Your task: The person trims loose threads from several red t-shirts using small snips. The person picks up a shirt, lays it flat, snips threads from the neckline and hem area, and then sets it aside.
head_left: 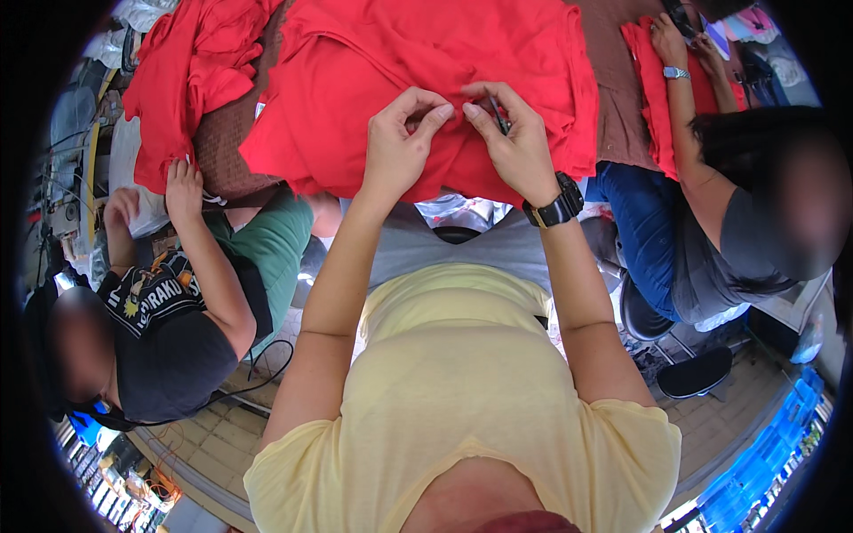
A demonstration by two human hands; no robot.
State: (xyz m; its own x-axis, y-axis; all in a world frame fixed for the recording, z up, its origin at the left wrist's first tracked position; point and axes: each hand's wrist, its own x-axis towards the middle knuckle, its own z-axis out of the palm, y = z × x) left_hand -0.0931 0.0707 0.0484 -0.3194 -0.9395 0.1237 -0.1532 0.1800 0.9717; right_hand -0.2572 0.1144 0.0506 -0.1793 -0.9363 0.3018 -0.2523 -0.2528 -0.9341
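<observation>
Red cloth (346,80) lies in a heap over the table in front of me. Above its near part, my left hand (402,147) is closed in a pinch, thumb against forefinger; whatever is between the tips is too small to make out. Close beside it, my right hand (517,147) has thumb and forefinger curled toward the left fingertips. A slim dark metal tool (499,115), perhaps thread snips, is held within the right hand, mostly hidden by the fingers. A black watch (558,206) is on my right wrist.
A brown-covered table (622,89) carries the cloth. To the left, a seated person (191,355) touches another red garment (200,62). A person on the right (711,222) handles more red cloth (653,98). A black stool seat (695,373) stands at lower right.
</observation>
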